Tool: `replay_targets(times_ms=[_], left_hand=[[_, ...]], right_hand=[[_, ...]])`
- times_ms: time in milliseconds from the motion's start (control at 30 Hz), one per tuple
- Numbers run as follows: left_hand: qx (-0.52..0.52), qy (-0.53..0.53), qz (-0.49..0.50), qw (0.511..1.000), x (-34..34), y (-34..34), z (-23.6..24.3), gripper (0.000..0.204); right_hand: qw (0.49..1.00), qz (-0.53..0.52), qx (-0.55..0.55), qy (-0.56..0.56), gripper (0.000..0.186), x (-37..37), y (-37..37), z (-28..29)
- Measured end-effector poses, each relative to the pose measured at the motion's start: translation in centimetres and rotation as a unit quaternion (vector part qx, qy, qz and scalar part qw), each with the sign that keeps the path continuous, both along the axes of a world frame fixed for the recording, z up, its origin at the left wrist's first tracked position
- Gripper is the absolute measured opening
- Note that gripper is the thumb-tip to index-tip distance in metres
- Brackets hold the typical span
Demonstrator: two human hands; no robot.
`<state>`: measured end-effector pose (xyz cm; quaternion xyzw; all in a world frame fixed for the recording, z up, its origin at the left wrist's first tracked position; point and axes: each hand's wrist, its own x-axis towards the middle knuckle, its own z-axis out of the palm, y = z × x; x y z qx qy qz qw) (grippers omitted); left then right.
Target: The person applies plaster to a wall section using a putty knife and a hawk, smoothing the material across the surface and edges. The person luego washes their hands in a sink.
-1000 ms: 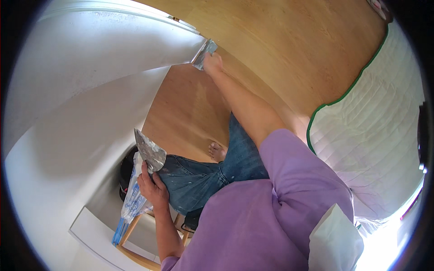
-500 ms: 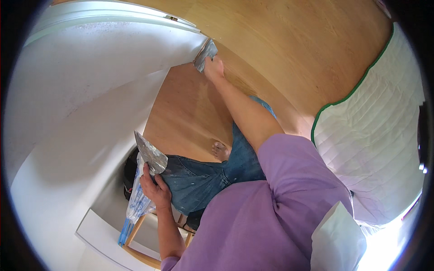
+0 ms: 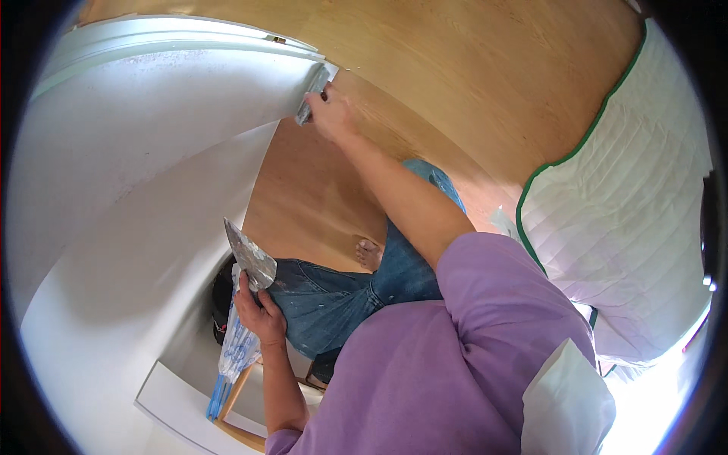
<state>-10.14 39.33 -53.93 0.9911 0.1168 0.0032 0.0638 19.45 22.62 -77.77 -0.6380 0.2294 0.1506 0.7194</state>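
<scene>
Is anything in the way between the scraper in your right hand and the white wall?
Nothing visible: the right hand holds the scraper close by the white wall. Whether they touch, I can't tell.

The right arm [image 3: 406, 193] reaches forward and toward the left, elbow nearly straight, forearm bare. The right hand [image 3: 334, 114] is at the far end of this reach, fingers curled in a grip. The left forearm [image 3: 285, 387] points forward. The left hand [image 3: 260, 312] is gripping, index finger [image 3: 243, 285] extended forward, thumb [image 3: 268, 302] spaced apart from it
</scene>
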Motion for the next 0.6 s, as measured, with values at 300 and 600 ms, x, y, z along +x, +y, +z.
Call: replay_targets(times_ms=[300, 600], left_hand=[[0.001, -0.026, -0.034, 0.999, 0.7, 0.0, -0.2, 0.049], [0.001, -0.010, -0.013, 1.000, 0.3, 0.1, -0.1, 0.049]], right_hand=[[0.990, -0.033, 0.053, -0.130, 0.058, -1.2, -2.0, 17.4], [0.981, 0.052, -0.164, 0.094, 0.050, -2.8, -3.6, -3.2]])
